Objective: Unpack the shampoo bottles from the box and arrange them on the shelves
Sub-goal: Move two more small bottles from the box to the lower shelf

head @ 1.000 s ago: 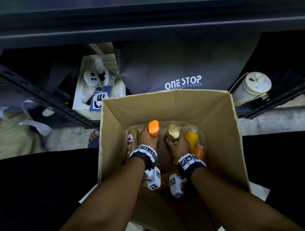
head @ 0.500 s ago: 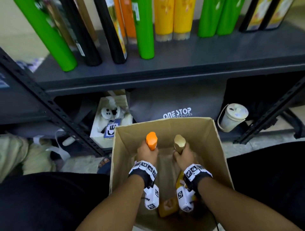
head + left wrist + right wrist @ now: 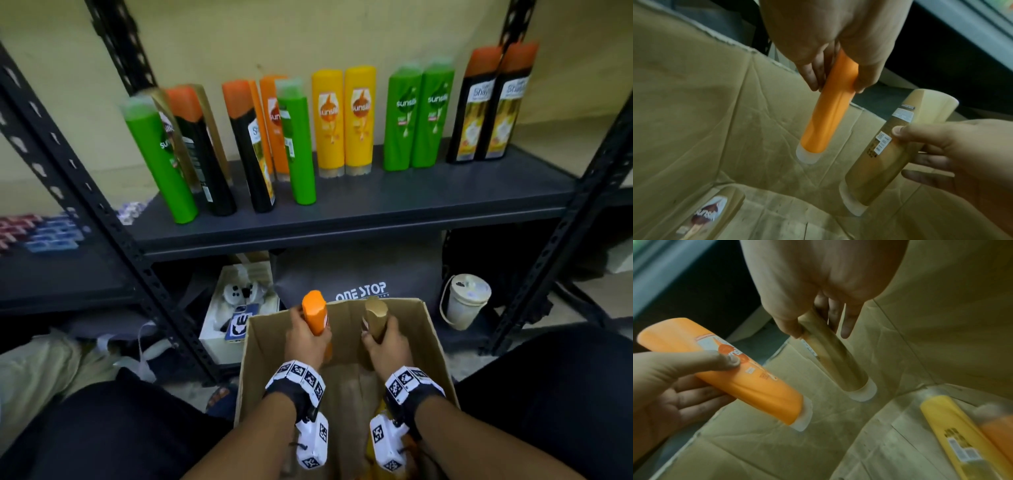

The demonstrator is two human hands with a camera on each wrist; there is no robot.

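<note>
My left hand (image 3: 305, 337) grips an orange shampoo bottle (image 3: 315, 313), cap end down, above the open cardboard box (image 3: 436, 346). My right hand (image 3: 385, 346) grips a gold bottle (image 3: 375, 315) the same way beside it. In the left wrist view the orange bottle (image 3: 826, 113) hangs from my fingers and the gold bottle (image 3: 892, 151) is to its right. The right wrist view shows the gold bottle (image 3: 835, 358) in my fingers and the orange bottle (image 3: 731, 374) at left. On the box floor lie a gold bottle (image 3: 709, 216) and a yellow bottle (image 3: 957, 433).
The dark shelf (image 3: 376, 202) ahead carries several upright green, yellow, orange and black bottles (image 3: 344, 120), with bare shelf at the front right. Below it are a grey bag (image 3: 359, 274), a white tub (image 3: 466, 299) and a white box (image 3: 239, 301). Black uprights (image 3: 113, 222) flank the shelf.
Both hands have lifted their bottles up from the box floor to the box rim. The head view has tilted up, bringing the shelf with its bottles into sight.
</note>
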